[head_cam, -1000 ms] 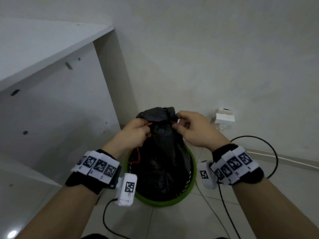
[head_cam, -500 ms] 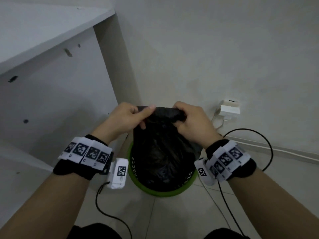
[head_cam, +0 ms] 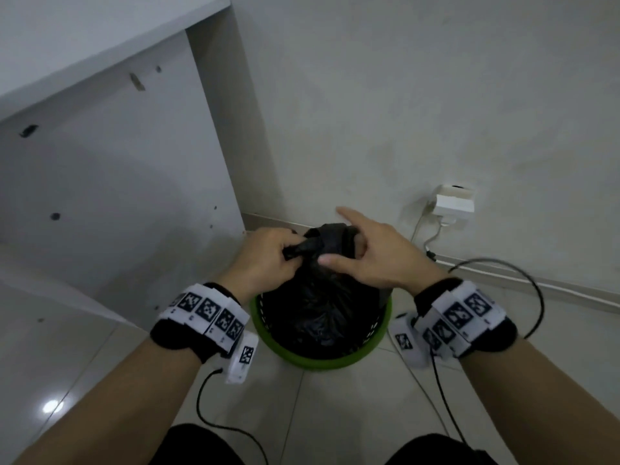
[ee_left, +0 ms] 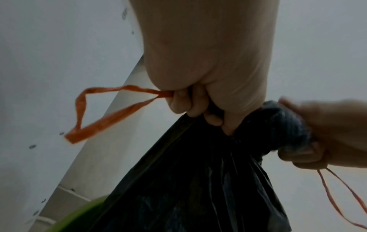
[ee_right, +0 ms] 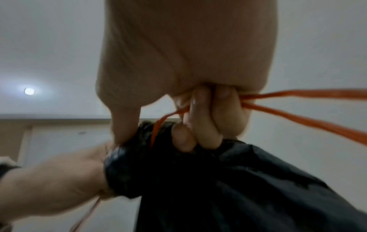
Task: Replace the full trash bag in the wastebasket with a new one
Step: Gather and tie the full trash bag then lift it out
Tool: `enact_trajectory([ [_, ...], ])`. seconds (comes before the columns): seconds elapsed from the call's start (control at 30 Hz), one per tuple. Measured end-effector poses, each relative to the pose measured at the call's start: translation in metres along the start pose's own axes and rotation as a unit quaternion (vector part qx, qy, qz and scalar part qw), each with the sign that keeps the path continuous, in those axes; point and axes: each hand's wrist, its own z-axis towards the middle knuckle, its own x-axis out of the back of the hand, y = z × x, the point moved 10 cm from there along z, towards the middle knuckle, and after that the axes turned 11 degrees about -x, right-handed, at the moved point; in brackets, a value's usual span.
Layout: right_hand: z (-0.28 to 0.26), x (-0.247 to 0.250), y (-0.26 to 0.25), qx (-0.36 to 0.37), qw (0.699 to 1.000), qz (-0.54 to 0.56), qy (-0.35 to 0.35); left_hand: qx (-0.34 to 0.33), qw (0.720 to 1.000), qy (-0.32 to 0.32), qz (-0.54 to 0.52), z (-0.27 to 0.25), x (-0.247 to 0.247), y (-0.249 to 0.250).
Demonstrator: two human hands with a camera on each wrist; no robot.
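Observation:
A full black trash bag stands in the green wastebasket on the floor by the wall. Its top is gathered into a twisted neck. My left hand grips the neck's left end, and an orange drawstring loop hangs from its curled fingers. My right hand holds the neck's right side with forefinger and thumb stretched out; its curled fingers clamp another orange drawstring against the black bag.
A white cabinet side panel rises close on the left. A white wall socket with a plug sits low on the wall at right. Black cables loop over the tiled floor near the basket.
The bag's top has been twisted tighter and shifted left. My left hand has closed round the neck end; my right forefinger and thumb have straightened out.

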Motion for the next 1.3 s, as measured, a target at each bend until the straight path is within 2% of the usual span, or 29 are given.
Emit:
enact_trajectory([
  [0.03,0.005,-0.009,0.004,-0.007,0.999,-0.036,-0.026,-0.02,1.0,0.004,0.0,-0.002,-0.003,0.003],
  [0.1,0.009,-0.011,0.004,-0.001,0.997,-0.078,0.002,-0.016,1.0,-0.001,-0.02,-0.004,-0.006,0.001],
  [0.13,0.008,-0.008,0.002,0.017,0.994,-0.095,0.043,0.015,0.999,-0.006,-0.042,-0.005,-0.002,-0.005],
  [0.2,0.001,-0.007,-0.008,0.071,0.982,-0.129,0.118,0.126,0.983,-0.007,-0.137,-0.009,0.004,-0.021],
  [0.23,-0.004,-0.013,-0.014,0.105,0.977,-0.132,0.131,0.173,0.972,-0.032,-0.153,-0.011,0.002,-0.027],
  [0.27,-0.01,-0.02,-0.019,0.137,0.973,-0.123,0.137,0.187,0.969,-0.072,-0.144,-0.01,-0.004,-0.028],
  [0.33,-0.018,-0.031,-0.019,0.158,0.973,-0.09,0.141,0.143,0.969,-0.187,-0.074,-0.007,-0.029,-0.021],
  [0.4,-0.017,-0.036,-0.005,0.103,0.99,-0.047,0.089,0.123,0.966,-0.228,-0.005,-0.011,-0.045,-0.025],
  [0.47,-0.014,-0.038,0.019,0.021,0.999,0.002,0.026,0.108,0.977,-0.179,0.042,-0.013,-0.046,-0.034],
  [0.5,-0.013,-0.038,0.026,-0.004,1.0,-0.001,0.013,0.08,0.984,-0.15,0.059,-0.013,-0.045,-0.03],
  [0.6,0.001,-0.058,0.035,-0.031,0.995,-0.089,-0.043,0.026,0.987,-0.121,0.103,-0.02,-0.051,-0.024],
  [0.67,0.009,-0.069,0.039,-0.043,0.993,-0.102,-0.034,0.022,0.987,-0.126,0.095,-0.026,-0.054,-0.027],
  [0.7,0.01,-0.069,0.039,-0.033,0.995,-0.099,0.001,0.043,0.99,-0.121,0.061,-0.028,-0.052,-0.033],
  [0.73,0.01,-0.067,0.038,-0.016,0.994,-0.102,0.044,0.093,0.99,-0.111,0.001,-0.031,-0.047,-0.042],
  [0.8,0.002,-0.068,0.027,0.033,0.988,-0.109,0.105,0.209,0.965,-0.101,-0.119,-0.04,-0.047,-0.062],
  [0.87,-0.009,-0.079,0.019,0.081,0.986,-0.088,0.119,0.244,0.945,-0.168,-0.139,-0.044,-0.063,-0.069],
  [0.93,-0.012,-0.085,0.021,0.078,0.988,-0.082,0.107,0.217,0.937,-0.262,-0.077,-0.049,-0.085,-0.069],
  [0.97,-0.012,-0.085,0.025,0.058,0.992,-0.075,0.086,0.207,0.94,-0.268,-0.034,-0.05,-0.089,-0.073],
  [1.03,-0.013,-0.079,0.037,-0.003,0.998,-0.057,0.028,0.192,0.96,-0.205,0.012,-0.048,-0.084,-0.081],
  [1.07,-0.015,-0.07,0.04,-0.025,0.998,-0.055,0.023,0.185,0.967,-0.175,0.027,-0.048,-0.08,-0.082],
  [1.17,-0.012,-0.042,0.035,-0.036,0.985,-0.137,0.1,0.112,0.979,-0.138,0.096,-0.044,-0.078,-0.069],
  [1.2,-0.005,-0.047,0.033,-0.047,0.981,-0.166,0.084,0.086,0.979,-0.137,0.121,-0.042,-0.08,-0.063],
  [1.3,0.015,-0.098,0.049,-0.11,0.973,-0.186,-0.088,0.039,0.982,-0.126,0.138,-0.042,-0.081,-0.053],
])
